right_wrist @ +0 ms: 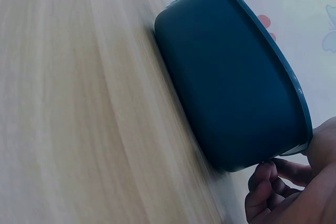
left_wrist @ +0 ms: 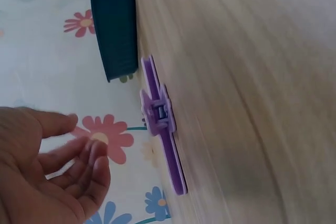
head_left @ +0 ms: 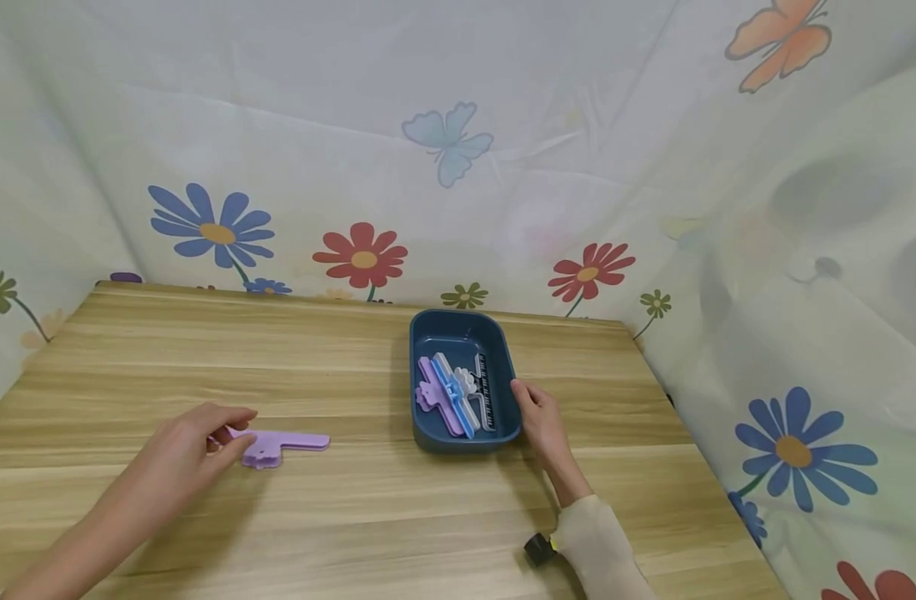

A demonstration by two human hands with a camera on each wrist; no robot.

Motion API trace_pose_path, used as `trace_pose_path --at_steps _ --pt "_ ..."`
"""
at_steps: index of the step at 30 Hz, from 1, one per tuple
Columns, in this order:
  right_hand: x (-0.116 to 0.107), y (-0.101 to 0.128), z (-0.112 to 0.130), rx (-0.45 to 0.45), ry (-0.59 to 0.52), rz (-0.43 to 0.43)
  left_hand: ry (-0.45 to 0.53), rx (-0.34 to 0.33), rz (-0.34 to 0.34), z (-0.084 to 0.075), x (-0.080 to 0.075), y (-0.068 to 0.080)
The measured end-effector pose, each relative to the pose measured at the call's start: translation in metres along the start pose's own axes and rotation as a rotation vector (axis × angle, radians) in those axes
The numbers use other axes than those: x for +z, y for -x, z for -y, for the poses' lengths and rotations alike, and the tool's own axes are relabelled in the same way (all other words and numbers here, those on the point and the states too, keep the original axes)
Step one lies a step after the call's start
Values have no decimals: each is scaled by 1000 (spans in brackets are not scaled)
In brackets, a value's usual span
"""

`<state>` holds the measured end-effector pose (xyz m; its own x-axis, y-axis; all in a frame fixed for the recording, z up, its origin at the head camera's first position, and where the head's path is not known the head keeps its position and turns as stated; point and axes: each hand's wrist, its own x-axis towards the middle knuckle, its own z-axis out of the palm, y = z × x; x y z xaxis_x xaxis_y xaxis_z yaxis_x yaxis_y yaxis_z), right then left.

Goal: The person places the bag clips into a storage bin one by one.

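Note:
A purple bag clip [head_left: 300, 441] lies on the wooden table, left of a dark blue plastic bin [head_left: 465, 444]. Over its left end hovers my left hand [head_left: 183, 450], thumb and fingers loosely bent. The left wrist view shows a gap between this hand [left_wrist: 47, 171] and the clip [left_wrist: 161, 114]; nothing is between the fingers. My right hand [head_left: 543, 423] grips the bin's right side, thumb at the rim and fingers bent against the outer wall [right_wrist: 231, 82]. Inside the bin lie another purple clip [head_left: 447, 410], a blue-and-white clip [head_left: 454, 389] and a white clip [head_left: 466, 381].
A black-and-white toothed piece [head_left: 487, 396] also lies along the bin's right inner wall. The table [head_left: 352, 533] ends at the back and right against a white curtain [head_left: 277, 125] printed with flowers and butterflies. A small black object [head_left: 538, 550] sits by the right sleeve [head_left: 602, 542].

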<state>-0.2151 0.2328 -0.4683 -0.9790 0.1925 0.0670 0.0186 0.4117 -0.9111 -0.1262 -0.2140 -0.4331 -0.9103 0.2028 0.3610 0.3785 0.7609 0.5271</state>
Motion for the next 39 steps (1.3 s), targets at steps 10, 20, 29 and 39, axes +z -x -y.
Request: trace_pose_path --at_steps 10,20,29,39 --pt "-1 1 2 11 6 8 -55 -237 99 -8 7 8" --pt "-1 0 -1 -3 3 16 -128 -260 169 -6 17 5" --pt "-1 -2 0 -3 19 17 -171 -264 226 -5 24 5" --pt "-1 -2 0 1 9 16 -225 -244 220 -5 30 -1"
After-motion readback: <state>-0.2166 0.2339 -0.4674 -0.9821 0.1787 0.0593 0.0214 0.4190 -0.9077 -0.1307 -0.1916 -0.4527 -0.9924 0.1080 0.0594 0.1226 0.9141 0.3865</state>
